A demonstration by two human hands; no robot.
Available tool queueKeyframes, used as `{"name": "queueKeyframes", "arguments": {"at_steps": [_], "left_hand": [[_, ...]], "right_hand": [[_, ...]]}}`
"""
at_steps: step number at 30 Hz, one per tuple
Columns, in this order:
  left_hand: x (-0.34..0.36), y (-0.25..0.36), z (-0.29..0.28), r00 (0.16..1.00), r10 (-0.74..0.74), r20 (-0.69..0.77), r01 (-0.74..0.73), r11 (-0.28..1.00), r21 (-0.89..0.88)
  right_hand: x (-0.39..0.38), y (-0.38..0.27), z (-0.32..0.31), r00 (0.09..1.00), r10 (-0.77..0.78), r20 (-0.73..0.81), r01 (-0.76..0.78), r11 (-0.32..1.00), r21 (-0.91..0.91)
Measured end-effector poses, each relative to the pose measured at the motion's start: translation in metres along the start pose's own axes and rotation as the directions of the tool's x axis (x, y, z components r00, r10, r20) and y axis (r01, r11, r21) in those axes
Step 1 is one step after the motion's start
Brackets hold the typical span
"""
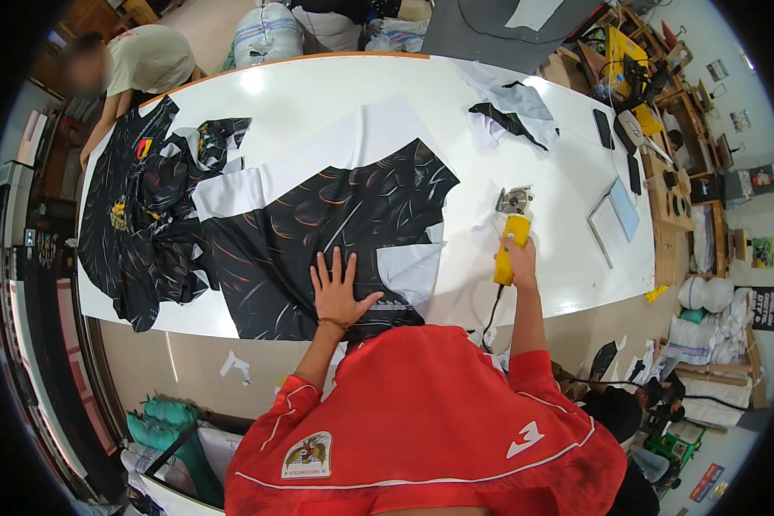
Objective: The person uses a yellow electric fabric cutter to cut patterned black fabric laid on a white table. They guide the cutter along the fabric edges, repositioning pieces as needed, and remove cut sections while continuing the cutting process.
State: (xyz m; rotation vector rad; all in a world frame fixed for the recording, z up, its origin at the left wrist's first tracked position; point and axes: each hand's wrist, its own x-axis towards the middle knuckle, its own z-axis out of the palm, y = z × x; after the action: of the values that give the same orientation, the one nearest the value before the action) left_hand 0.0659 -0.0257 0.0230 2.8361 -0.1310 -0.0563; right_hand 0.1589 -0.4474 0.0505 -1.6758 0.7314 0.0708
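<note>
My left hand [338,294] lies flat with fingers spread on a large black patterned fabric piece [335,215] with orange and grey streaks. White fabric [408,271] shows along its right side and upper left. In my right hand [519,258] is a yellow electric rotary cutter [514,232], its round metal blade pointing away from me, to the right of the fabric and apart from it. A black cord runs from its handle toward me. Left of the large piece, a heap of cut black fabric pieces [159,185] with small coloured emblems lies on the white table [310,86].
Fabric scraps [512,107] lie at the far right of the table. Phones [603,129] and a notebook [612,219] sit near its right edge. Another person [150,64] leans at the far left corner. Stuffed sacks [268,34] stand behind the table, green bundles [168,426] at the near left.
</note>
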Motion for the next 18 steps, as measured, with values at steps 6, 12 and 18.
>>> {"name": "queueKeyframes", "arguments": {"at_steps": [6,12,18], "left_hand": [[0.009,0.003,0.006,0.998,0.025,-0.062,-0.032,0.993,-0.112],[0.06,0.071,0.016,0.964,0.249,-0.093,-0.26,0.956,-0.135],[0.065,0.092,0.038,0.95,0.309,-0.039,-0.312,0.942,-0.126]], "right_hand": [[-0.018,-0.011,-0.038,0.999,-0.041,-0.004,0.04,0.984,-0.172],[-0.026,-0.027,-0.026,0.953,-0.168,0.253,0.258,0.886,-0.385],[0.003,-0.059,-0.005,0.927,-0.18,0.329,0.371,0.556,-0.743]]}}
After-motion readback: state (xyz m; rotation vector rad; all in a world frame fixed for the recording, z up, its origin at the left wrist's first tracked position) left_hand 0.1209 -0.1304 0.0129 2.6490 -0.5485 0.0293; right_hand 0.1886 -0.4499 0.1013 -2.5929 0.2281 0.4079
